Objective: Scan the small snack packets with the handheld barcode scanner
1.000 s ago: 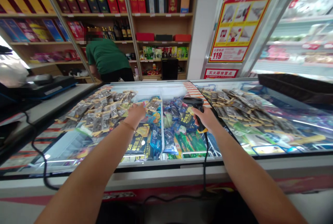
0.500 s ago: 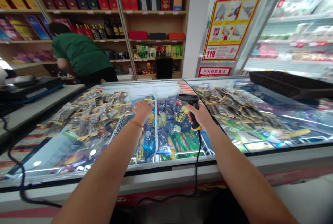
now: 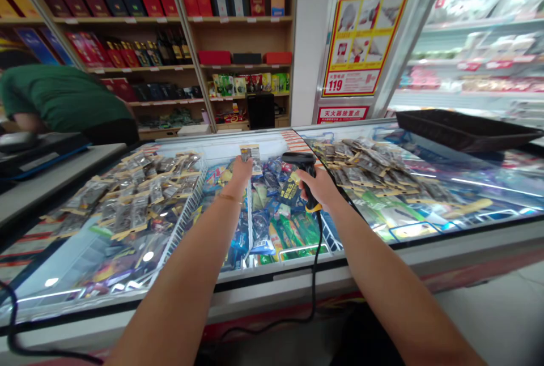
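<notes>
My left hand (image 3: 242,172) pinches a small clear snack packet (image 3: 255,163) with a tan top edge and dark contents, held up over the open middle of the chest freezer (image 3: 221,145). In my right hand (image 3: 317,184) is a black barcode scanner (image 3: 300,158) with a yellow-orange trim, its head turned left toward the packet. The scanner's cord (image 3: 315,275) hangs over the freezer's front edge. Similar packets lie in a pile (image 3: 138,187) on the left glass and in another pile (image 3: 374,165) on the right glass. Wrapped ice creams (image 3: 293,230) fill the baskets below my hands.
A black plastic tray (image 3: 459,128) rests on the freezer's right end. At left, a person in a green shirt (image 3: 63,97) bends behind a counter (image 3: 97,159). Shelves (image 3: 242,19) with boxes and bottles stand behind, beside a red-and-yellow poster (image 3: 357,26).
My left hand has moved right and lifted the packet upright, closer to the scanner. The view has shifted slightly right, and the person in green is bent lower and farther left.
</notes>
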The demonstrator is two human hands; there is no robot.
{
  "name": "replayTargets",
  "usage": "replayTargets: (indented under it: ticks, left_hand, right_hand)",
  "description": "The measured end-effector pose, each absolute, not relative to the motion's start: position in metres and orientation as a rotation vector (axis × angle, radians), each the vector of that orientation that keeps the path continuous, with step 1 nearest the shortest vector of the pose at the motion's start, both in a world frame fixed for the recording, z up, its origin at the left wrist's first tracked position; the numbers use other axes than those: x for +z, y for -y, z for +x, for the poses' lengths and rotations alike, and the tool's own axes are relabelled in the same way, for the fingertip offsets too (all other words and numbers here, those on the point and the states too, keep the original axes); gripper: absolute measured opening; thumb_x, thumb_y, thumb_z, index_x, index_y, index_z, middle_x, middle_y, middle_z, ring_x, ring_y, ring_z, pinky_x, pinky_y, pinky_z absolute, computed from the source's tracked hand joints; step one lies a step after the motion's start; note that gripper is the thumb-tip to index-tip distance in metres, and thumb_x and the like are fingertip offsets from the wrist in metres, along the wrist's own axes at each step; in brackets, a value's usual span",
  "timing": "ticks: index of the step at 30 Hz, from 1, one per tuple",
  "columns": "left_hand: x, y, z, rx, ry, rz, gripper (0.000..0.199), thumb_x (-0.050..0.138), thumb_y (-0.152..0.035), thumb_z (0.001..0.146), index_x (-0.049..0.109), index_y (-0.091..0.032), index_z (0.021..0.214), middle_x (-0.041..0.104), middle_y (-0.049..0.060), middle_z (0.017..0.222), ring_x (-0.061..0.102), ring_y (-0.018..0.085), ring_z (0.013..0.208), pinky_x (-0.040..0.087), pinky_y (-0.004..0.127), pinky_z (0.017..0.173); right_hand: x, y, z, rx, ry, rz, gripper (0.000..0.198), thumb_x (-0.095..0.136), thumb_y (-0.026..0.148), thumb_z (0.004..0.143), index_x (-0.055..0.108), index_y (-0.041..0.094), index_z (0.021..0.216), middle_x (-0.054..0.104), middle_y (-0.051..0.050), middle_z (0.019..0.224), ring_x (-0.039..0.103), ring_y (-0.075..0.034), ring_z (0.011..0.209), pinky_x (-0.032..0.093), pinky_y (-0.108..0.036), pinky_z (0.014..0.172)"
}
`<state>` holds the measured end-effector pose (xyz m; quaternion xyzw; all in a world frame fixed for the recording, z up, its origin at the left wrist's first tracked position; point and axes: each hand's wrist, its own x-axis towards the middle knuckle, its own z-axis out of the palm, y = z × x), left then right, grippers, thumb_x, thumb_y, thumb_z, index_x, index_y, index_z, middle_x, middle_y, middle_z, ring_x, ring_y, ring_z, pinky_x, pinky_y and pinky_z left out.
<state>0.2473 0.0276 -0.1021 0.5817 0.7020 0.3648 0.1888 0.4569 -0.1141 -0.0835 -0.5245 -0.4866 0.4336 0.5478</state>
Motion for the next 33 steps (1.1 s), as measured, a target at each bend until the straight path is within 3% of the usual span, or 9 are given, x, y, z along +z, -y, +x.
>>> replayTargets:
  ticks: [3,8,15,30,33]
  left_hand:
    - [-0.113,-0.029,0.262,1.161,-1.85,1.625,0.032,0.041,-0.025,0.097,0.062,-0.014,0.119,0.071,0.013,0.118,0.068,0.02,0.106,0.051,0.028,0.085]
    - [-0.13,-0.035,0.253,1.468,-1.473,1.419,0.026,0.047,-0.017,0.086,0.062,-0.015,0.107,0.073,0.009,0.106,0.068,0.021,0.101,0.051,0.031,0.09]
    - [-0.136,-0.039,0.245,1.563,-1.229,1.274,0.015,0.053,-0.016,0.077,0.061,-0.017,0.089,0.073,0.007,0.091,0.068,0.022,0.091,0.052,0.034,0.088]
    - [-0.137,-0.038,0.246,1.578,-1.246,1.34,0.017,0.055,-0.018,0.079,0.063,-0.018,0.094,0.073,0.005,0.09,0.068,0.02,0.091,0.052,0.034,0.09]
    - [-0.133,-0.031,0.253,1.573,-1.284,1.401,0.015,0.059,-0.019,0.079,0.064,-0.018,0.094,0.071,0.004,0.086,0.068,0.02,0.086,0.054,0.033,0.085]
  right_hand:
    - [-0.082,0.116,0.456,0.997,1.177,-1.279,0.028,0.07,0.04,0.084,0.049,0.021,0.08,0.057,0.004,0.055,0.053,-0.011,0.035,0.042,-0.023,0.036]
    - [-0.086,0.12,0.449,0.923,1.36,-1.359,0.026,0.069,0.041,0.086,0.051,0.021,0.081,0.058,0.003,0.058,0.057,-0.013,0.038,0.043,-0.023,0.037]
    - [-0.088,0.128,0.438,0.881,1.517,-1.497,0.022,0.065,0.036,0.089,0.052,0.022,0.08,0.062,0.0,0.06,0.06,-0.015,0.04,0.043,-0.024,0.04]
    - [-0.089,0.125,0.438,0.881,1.482,-1.448,0.021,0.064,0.036,0.09,0.052,0.021,0.081,0.061,0.002,0.06,0.059,-0.014,0.039,0.043,-0.024,0.038]
    - [-0.084,0.124,0.444,0.925,1.369,-1.404,0.02,0.063,0.035,0.09,0.051,0.021,0.082,0.059,0.003,0.058,0.057,-0.012,0.038,0.043,-0.023,0.038]
